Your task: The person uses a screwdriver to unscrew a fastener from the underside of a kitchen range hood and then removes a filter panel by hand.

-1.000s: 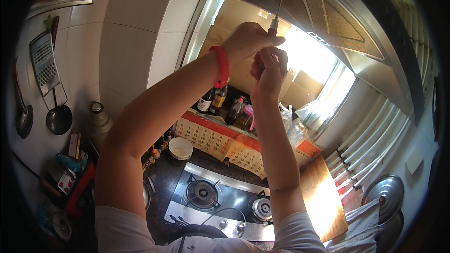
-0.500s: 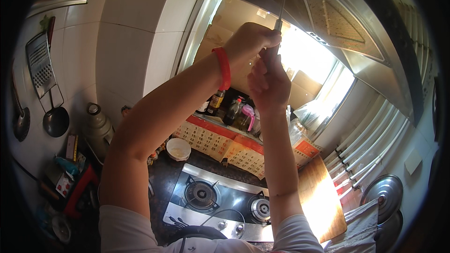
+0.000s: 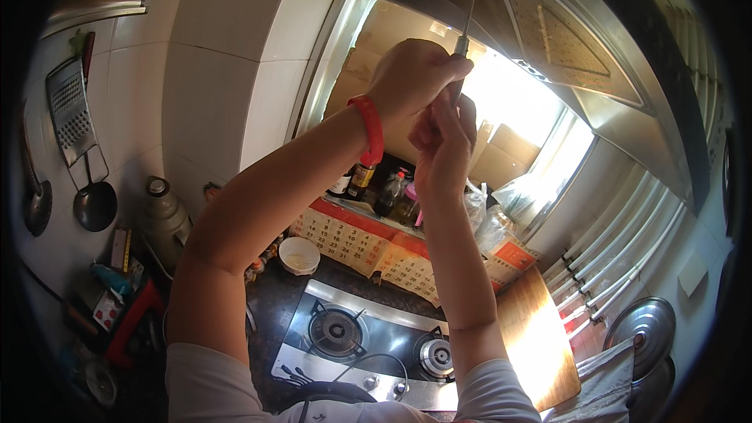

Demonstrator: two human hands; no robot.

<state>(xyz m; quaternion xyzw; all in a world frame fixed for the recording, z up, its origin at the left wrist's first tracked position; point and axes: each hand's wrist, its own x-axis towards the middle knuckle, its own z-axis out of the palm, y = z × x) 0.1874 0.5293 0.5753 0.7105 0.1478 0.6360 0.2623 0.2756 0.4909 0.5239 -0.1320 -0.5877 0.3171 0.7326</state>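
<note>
Under silvery metal range hood (image 3: 658,47), keep slim metal-shafted tool (image 3: 461,45) straight; gripped by left hand (image 3: 411,74) above, right hand (image 3: 445,145) below.

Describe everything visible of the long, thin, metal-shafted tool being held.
The long, thin, metal-shafted tool has a straight grey shaft, a pale collar and a darker handle, mostly hidden. It points steeply upward, leaning slightly right, below the silver metal range hood. The bare left hand grips the handle; the bare right hand closes on it lower down. The tip isn't visible; hood contact is unclear.

Date numbers (image 3: 345,240) on calendar sheets (image 3: 410,267)
</note>
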